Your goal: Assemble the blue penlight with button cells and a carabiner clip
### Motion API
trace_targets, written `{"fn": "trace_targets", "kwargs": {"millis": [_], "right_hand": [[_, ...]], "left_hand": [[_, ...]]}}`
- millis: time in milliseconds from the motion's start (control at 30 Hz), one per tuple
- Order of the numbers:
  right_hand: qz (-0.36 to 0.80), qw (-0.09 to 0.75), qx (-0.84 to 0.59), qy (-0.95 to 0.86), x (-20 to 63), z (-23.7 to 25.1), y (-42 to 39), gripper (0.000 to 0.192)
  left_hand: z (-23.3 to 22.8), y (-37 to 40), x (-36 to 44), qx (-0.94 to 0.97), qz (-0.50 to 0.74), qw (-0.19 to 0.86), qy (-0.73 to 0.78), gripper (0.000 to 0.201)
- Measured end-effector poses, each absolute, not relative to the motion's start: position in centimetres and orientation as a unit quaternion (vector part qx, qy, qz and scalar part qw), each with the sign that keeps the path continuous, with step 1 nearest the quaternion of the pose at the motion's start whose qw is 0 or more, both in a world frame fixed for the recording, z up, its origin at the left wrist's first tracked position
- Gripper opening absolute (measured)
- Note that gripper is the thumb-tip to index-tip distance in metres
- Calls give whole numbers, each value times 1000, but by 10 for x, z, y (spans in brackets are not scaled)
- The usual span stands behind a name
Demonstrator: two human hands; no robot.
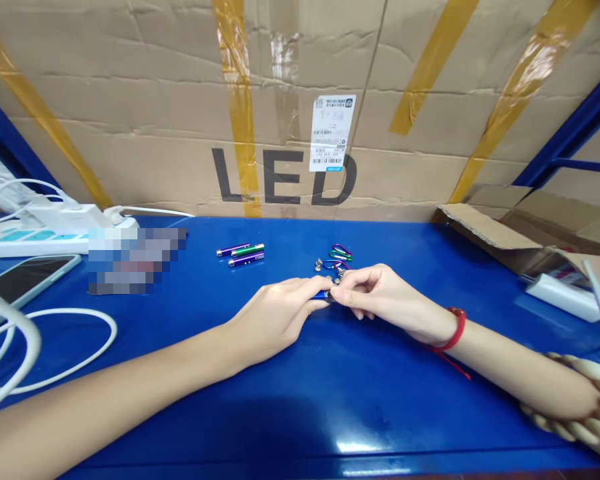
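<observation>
A blue metal penlight [321, 295] lies almost level between my hands, mostly hidden by fingers. My left hand [275, 313] is closed round its body, palm down. At the penlight's silvery right end, the thumb and forefinger of my right hand [380, 293] are pinched together; what they hold there is too small to make out. Just behind the fingertips sit several small silver button cells [319, 265]. Purple and green carabiner clips [341, 252] lie beyond them. Farther left rest a green penlight [248, 251] and two purple-blue penlights [246, 259].
A large cardboard box [170, 133] marked LED walls off the back of the blue table [300, 413]. On the left are a white power strip [55, 233], a phone [30, 287] and looping cables [113, 327]. An open carton [500, 247] and a white charger [563, 297] stand right.
</observation>
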State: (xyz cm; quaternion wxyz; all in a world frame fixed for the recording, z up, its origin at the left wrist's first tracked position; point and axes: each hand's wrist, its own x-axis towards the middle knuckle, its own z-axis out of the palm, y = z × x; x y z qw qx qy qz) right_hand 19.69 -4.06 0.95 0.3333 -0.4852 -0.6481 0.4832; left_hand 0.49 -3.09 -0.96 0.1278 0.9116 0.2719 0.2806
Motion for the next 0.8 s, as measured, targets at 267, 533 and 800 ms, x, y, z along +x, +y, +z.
{"fn": "trace_targets", "kwargs": {"millis": [267,533,800], "right_hand": [[292,441,-417,-739,200,4,-36,24],[51,452,-314,-833,205,10,-39,8],[24,444,-300,-844,204,10,-41,15]], "left_hand": [[-6,-30,6,892,289,167,305,22],[0,-35,6,886,268,211,313,22],[0,-36,4,888,265,195,321,19]]}}
